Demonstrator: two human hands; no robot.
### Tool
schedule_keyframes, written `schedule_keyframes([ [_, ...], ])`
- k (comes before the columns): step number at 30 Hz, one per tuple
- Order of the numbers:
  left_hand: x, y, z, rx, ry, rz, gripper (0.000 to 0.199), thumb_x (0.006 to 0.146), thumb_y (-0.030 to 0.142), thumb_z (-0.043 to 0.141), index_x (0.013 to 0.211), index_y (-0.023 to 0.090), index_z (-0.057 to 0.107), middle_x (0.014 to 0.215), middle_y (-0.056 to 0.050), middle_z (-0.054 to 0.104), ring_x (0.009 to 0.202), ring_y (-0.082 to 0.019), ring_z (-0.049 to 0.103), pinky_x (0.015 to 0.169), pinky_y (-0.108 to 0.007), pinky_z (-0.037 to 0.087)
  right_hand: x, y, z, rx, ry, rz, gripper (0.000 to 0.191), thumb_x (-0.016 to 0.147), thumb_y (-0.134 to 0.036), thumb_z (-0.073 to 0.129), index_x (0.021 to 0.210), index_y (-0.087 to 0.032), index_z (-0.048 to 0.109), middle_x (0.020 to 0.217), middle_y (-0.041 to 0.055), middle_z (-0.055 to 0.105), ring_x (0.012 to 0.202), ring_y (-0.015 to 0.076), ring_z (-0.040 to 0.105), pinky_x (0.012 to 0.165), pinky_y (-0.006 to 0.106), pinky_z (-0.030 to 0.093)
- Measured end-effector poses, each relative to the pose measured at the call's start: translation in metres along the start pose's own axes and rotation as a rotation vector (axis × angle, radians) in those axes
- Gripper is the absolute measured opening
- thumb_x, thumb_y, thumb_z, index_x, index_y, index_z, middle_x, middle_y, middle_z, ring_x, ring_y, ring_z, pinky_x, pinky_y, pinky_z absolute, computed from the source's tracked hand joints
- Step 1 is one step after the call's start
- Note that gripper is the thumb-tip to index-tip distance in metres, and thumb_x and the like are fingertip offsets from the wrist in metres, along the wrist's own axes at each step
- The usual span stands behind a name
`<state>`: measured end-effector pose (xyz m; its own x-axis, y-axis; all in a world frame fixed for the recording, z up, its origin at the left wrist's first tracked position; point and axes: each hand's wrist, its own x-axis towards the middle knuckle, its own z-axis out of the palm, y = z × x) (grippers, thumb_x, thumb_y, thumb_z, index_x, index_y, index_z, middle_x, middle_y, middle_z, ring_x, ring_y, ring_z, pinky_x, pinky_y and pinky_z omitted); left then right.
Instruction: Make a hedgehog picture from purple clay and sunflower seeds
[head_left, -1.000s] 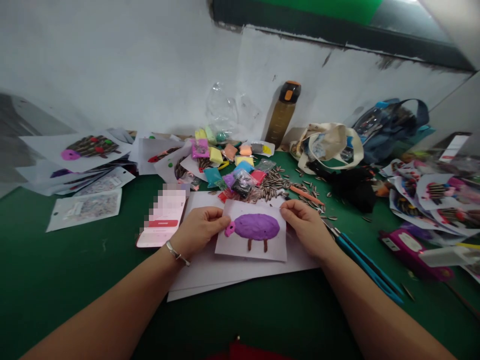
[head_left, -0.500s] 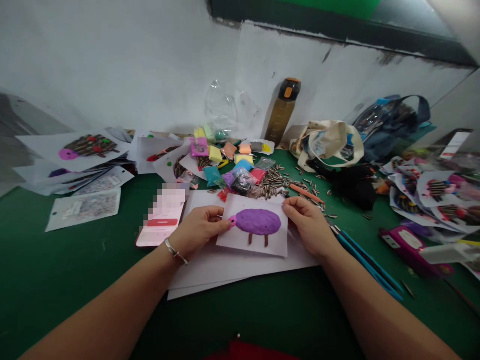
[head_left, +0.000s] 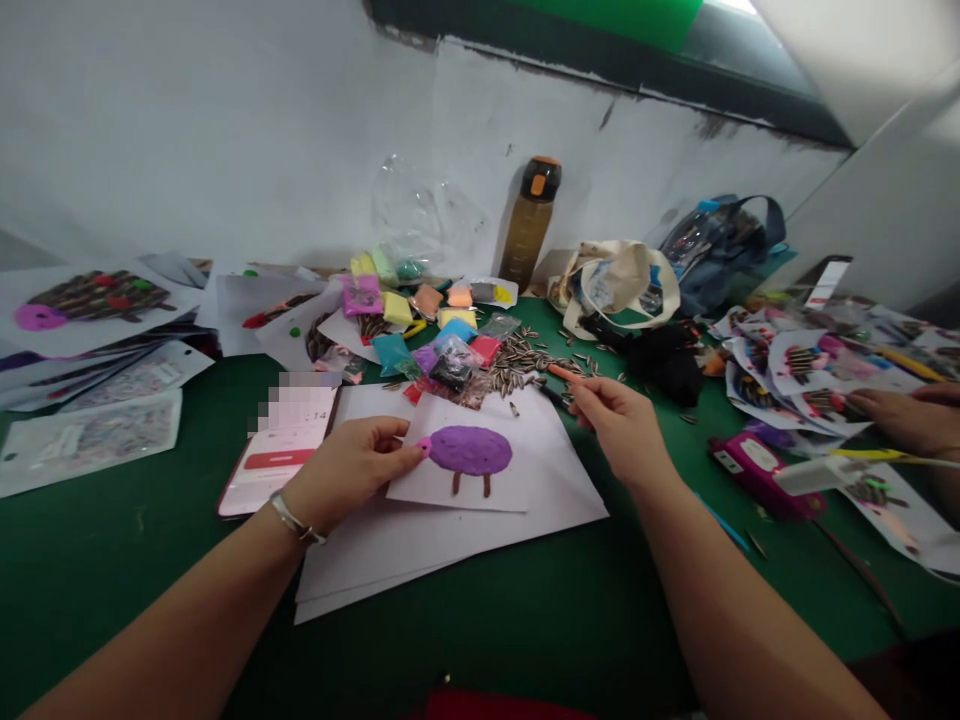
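Well, the big picture: a green counter point(head_left: 112, 610) against a scuffed white wall point(head_left: 225, 130), crowded w/ craft stuff. Along the back sit a brown plastic bottle point(head_left: 529, 225), a canvas tote point(head_left: 615, 275) and a clear bag w/ navy handles point(head_left: 720, 250). Center, a stack of white paper point(head_left: 450, 560) carries a white card point(head_left: 480, 490) w/ a lumpy purple clay sheep point(head_left: 470, 450) on it, pink head, brown legs. L hand point(head_left: 349, 472) pinches the card's left edge, just beside the head. R hand point(head_left: 619, 430) pinches a thin orange stick point(head_left: 559, 373), held off the paper near a heap of striped sunflower seeds point(head_left: 521, 358). Small clay packets point(head_left: 394, 352) crowd the seeds. A phone point(head_left: 274, 458), screen blurred, lies just left of the stack. At right edge, a co-worker's hand point(head_left: 907, 420) hovers over other cards.

Risks: the smooth, loose seeds could scatter if a sleeve brushes them. The card isn't fixed down, so a hard poke w/ the stick could skid it on the slick paper or dent the soft-looking clay.
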<state>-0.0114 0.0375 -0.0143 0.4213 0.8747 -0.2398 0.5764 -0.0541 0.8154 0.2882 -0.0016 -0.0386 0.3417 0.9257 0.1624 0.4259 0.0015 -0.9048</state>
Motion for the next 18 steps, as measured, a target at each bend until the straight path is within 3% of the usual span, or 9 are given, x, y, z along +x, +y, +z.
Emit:
schedule_keyframes([
  [3,0.0,0.001,0.0,0.042,-0.031,-0.022,0.034,0.078,0.052,0.055,0.069,0.02,0.058,0.056,0.004,0.045,0.051,-0.013,0.04,0.047,-0.023,0.028,0.003,0.006,-0.002,-0.086,-0.038,-0.029,0.02,0.082,-0.035,0.055,0.074,-0.019,0.064,0.089,0.0058,0.066,0.063,0.015,0.053,0.058,0.029,0.04],
  [9,-0.003,0.005,0.001,0.201,-0.036,-0.002,0.032,0.079,0.05,0.052,0.07,0.02,0.061,0.058,0.002,0.054,0.054,-0.016,0.049,0.05,-0.024,0.031,0.006,-0.01,0.024,-0.551,-0.265,-0.167,0.024,0.083,-0.027,0.047,0.065,-0.022,0.063,0.06,0.0003,0.057,0.058,0.016,0.049,0.054,0.028,0.03],
  [14,-0.004,0.006,0.001,0.311,0.018,0.02,0.035,0.083,0.045,0.046,0.063,0.02,0.06,0.057,0.0,0.056,0.057,-0.017,0.051,0.053,-0.026,0.03,0.009,-0.021,0.047,-0.862,-0.245,-0.289,0.023,0.084,-0.024,0.047,0.066,-0.02,0.062,0.075,0.0047,0.061,0.07,0.0173,0.053,0.058,0.029,0.029],
  [18,-0.005,0.002,-0.004,0.435,0.113,-0.007,0.032,0.086,0.038,0.042,0.089,0.02,0.068,0.086,-0.006,0.068,0.081,-0.024,0.06,0.066,-0.029,0.037,0.011,-0.016,0.056,-0.914,-0.306,-0.383,0.021,0.088,-0.022,0.044,0.08,-0.02,0.064,0.085,0.0069,0.062,0.076,0.0192,0.055,0.064,0.029,0.033],
])
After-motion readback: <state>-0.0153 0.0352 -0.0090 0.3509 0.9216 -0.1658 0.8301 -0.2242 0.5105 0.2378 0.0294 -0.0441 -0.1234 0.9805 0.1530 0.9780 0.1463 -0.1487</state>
